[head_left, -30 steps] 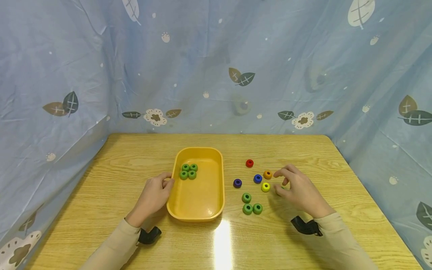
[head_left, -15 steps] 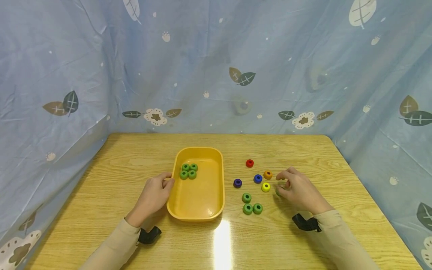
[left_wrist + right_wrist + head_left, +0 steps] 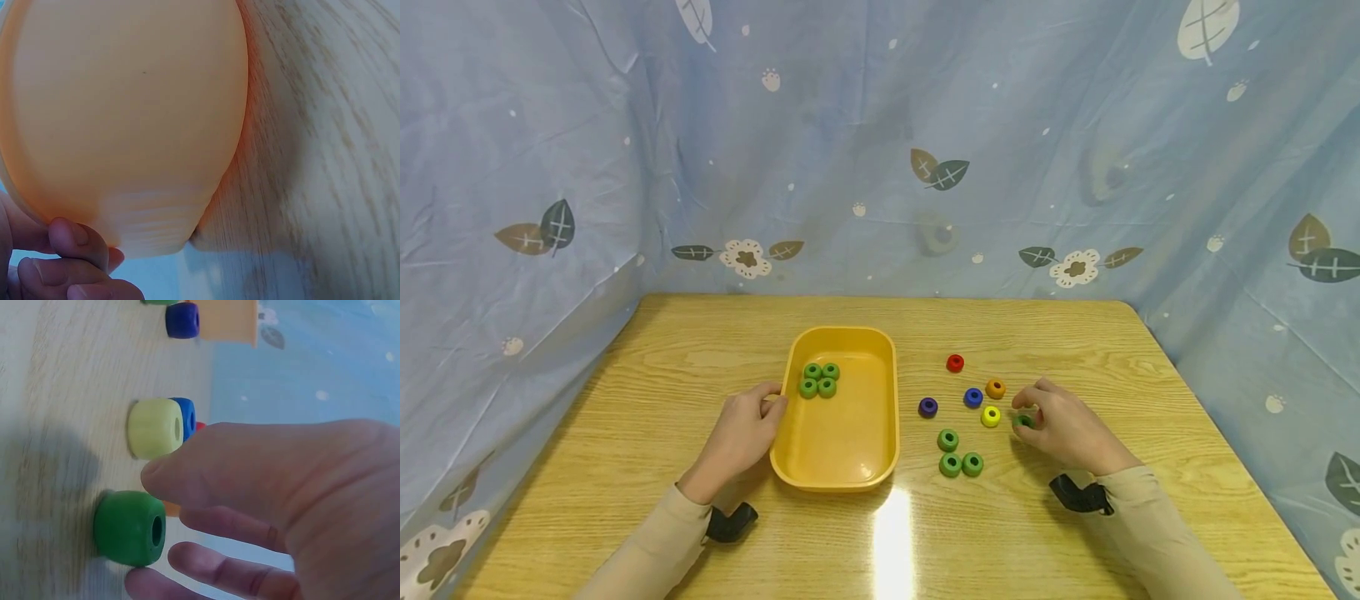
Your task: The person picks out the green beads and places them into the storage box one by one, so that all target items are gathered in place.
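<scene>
1. I see the right hand (image 3: 1063, 425) low over the light wooden table (image 3: 1075, 333), palm down, its forearm running back toward five o'clock.
2. Its thumb and fingers curl round a small green wooden bead with a centre hole (image 3: 1023, 422); in the right wrist view that bead (image 3: 130, 528) sits on the table with the thumb above it and a fingertip (image 3: 150, 585) at its lower side, so I read the hand as pinching it.
3. The bead lies at three o'clock from the yellow bead (image 3: 991, 416), just beside it.
4. The left hand (image 3: 741, 433) rests at nine o'clock of the yellow oval plastic tray (image 3: 850, 467), fingers curled on its rim.
5. A second ago the right fingers were spread near the orange bead (image 3: 996, 388); now they have drawn in onto the green bead.
6. The left hand has stayed put.
</scene>
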{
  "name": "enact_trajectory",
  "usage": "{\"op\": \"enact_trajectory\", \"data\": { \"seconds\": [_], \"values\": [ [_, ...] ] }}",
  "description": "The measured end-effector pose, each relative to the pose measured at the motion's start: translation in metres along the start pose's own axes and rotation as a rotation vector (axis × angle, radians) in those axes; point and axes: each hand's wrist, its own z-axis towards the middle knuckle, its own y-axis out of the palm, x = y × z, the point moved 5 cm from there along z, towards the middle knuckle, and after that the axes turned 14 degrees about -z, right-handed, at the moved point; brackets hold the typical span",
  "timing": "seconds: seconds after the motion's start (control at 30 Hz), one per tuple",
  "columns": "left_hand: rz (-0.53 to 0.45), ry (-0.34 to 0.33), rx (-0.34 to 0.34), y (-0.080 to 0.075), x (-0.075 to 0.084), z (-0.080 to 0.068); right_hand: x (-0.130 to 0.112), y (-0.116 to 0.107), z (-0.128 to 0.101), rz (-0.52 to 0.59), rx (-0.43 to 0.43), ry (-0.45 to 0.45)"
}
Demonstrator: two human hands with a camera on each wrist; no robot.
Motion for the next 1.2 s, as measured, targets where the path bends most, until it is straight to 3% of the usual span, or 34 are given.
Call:
{"op": "enact_trajectory", "data": {
  "seconds": [0.63,1.2],
  "values": [
    [0.001,0.001,-0.005,0.000,0.001,0.000,0.005,0.010,0.002,0.032,-0.065,-0.012],
    [-0.004,-0.003,-0.008,0.000,0.000,0.000,0.007,0.011,0.004,0.020,-0.057,-0.013]
  ]
}}
